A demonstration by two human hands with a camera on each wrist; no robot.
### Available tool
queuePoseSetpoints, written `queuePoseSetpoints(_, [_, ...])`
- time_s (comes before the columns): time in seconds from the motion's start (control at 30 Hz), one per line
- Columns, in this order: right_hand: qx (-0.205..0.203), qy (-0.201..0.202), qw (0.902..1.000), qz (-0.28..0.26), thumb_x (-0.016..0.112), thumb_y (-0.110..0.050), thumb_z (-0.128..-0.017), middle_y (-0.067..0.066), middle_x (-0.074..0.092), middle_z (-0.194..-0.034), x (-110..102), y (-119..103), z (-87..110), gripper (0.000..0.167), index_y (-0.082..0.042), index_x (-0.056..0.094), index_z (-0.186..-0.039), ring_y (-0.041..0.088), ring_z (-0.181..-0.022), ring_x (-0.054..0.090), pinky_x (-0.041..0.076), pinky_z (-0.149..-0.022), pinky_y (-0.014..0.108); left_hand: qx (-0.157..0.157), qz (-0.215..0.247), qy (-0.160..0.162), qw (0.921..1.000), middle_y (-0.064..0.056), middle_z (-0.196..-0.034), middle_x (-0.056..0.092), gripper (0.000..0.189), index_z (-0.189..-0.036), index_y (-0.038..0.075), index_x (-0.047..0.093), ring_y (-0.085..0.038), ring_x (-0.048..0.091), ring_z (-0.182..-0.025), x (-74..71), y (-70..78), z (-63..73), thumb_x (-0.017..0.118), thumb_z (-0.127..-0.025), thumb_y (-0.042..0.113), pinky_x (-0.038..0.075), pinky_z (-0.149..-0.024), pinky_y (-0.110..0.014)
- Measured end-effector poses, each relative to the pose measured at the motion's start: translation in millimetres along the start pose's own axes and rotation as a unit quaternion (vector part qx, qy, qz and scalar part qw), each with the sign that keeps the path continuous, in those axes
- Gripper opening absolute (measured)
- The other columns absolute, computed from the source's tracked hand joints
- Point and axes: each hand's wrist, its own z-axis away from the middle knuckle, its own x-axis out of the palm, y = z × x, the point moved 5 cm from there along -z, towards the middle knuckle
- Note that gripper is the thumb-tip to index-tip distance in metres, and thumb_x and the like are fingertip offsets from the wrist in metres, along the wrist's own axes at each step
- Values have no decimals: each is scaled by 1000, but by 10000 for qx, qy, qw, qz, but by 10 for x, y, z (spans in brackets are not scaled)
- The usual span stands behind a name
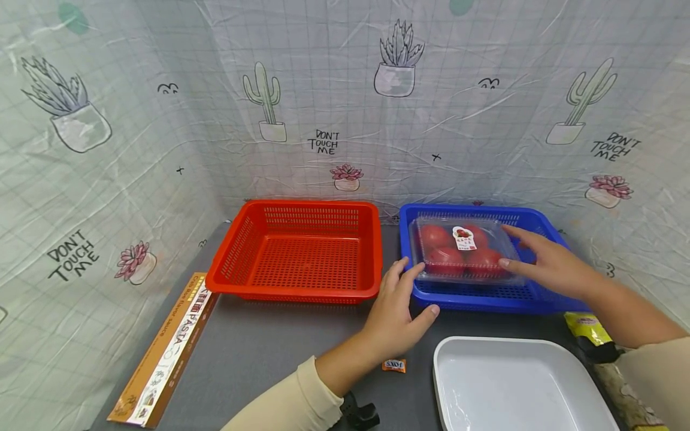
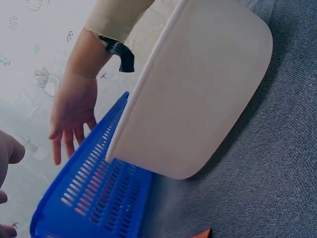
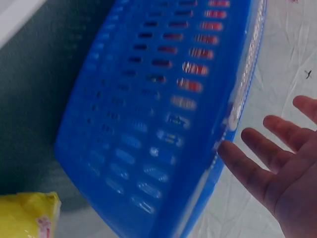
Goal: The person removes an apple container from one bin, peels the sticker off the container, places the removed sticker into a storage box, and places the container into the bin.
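A clear plastic box [image 1: 458, 272] of red round fruit [image 1: 445, 261], with a white label on its lid, sits in the blue basket [image 1: 469, 304]. My right hand [image 1: 555, 266] is at the box's right side, fingers spread; whether its tips touch the lid is hard to tell. In the right wrist view the fingers of that hand [image 3: 282, 173] lie beside the basket's rim. My left hand [image 1: 396, 314] hovers near the box's front left corner, fingers loosely extended and holding nothing. Only a few of its fingertips [image 2: 9, 151] show in the left wrist view.
A red basket [image 1: 304, 294] stands left of the blue one. In front is a white tub [image 1: 517, 383]. A long pasta box [image 1: 169, 347] lies at left, a small orange packet [image 1: 394, 366] near my left forearm, and a yellow bag [image 1: 589, 327] at right.
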Motion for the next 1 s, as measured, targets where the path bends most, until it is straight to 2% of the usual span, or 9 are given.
queuePoseSetpoints(0.1, [-84,-34,9999,-49,69,-38,-104,36,38,-159,-30,30,-54,84,0,28,-166,59,-136,47,42,-98,81,-56,32,34,10000,-13,-173,25,72,-164,19,40,-29,27,-159,29,-27,-2,68,-100,37,38,-118,-62])
queuePoseSetpoints(0.33, [-18,-255,9995,-195,67,-35,-106,37,29,-164,-64,161,-139,83,0,23,-168,63,-139,43,39,-98,84,-178,68,80,9998,-12,-174,24,70,-164,18,41,-31,29,-158,82,-81,-23,66,-101,36,39,-117,-63])
queuePoseSetpoints(0.57, [-107,-353,9989,-278,66,-34,-106,37,32,-163,-77,237,-223,82,1,25,-167,62,-138,45,40,-99,82,-241,80,110,9996,-13,-174,23,68,-164,16,41,-32,31,-157,134,-123,-54,64,-103,35,38,-118,-63])
queuePoseSetpoints(0.77, [13,-518,9975,-490,62,-34,-108,37,32,-162,-80,368,-291,79,1,23,-167,63,-139,42,40,-100,82,-355,128,157,9992,-13,-174,23,67,-164,18,41,-34,34,-156,187,-161,-84,64,-103,36,38,-118,-62])
queuePoseSetpoints(1.0, [149,-737,9929,-925,58,-31,-110,39,27,-164,-116,496,-380,77,1,20,-168,66,-141,37,44,-103,76,-318,446,432,9976,-12,-174,23,67,-162,15,41,-36,41,-152,223,-218,-125,64,-102,33,40,-117,-61])
